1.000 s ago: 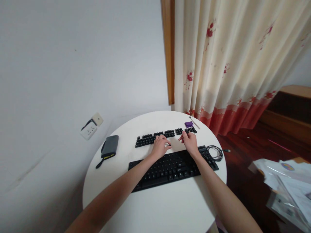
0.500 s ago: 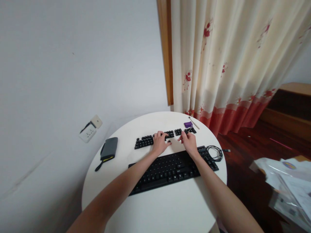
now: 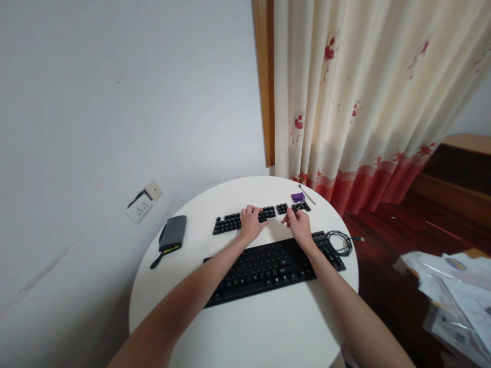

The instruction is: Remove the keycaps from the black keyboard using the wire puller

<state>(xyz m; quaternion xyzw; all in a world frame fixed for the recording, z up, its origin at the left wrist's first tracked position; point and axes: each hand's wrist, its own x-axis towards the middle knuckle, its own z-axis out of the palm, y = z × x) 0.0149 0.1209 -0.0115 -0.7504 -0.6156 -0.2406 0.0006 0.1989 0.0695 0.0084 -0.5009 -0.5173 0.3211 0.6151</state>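
Note:
Loose black keycaps [image 3: 229, 223] lie in rows on the white round table [image 3: 253, 332]. My left hand [image 3: 250, 225] rests on the row's middle, fingers spread, fingertips touching the keycaps and hiding some. To its right, my right hand [image 3: 298, 224] is closed on a small black-handled tool with thin wire loops, which looks like a keycap puller [image 3: 294, 208]. Beyond that hand sits another group of keycaps [image 3: 306, 206]; a small block of them [image 3: 282, 208] lies between the hands. Below both hands stretches a black keyboard [image 3: 261, 266], its upper area stripped of keycaps, partly covered by my forearms.
A purple item [image 3: 297, 197] and a slim brush [image 3: 307, 195] lie at the back right. The keyboard's coiled cable [image 3: 341, 243] reaches the right edge. A grey pouch [image 3: 173, 232] with a strap is at left. Wall and curtain [image 3: 345, 102] stand behind the table.
The loose keycap by my left thumb now sits in the row, and the left fingers have shifted slightly. My right hand stays in nearly the same place.

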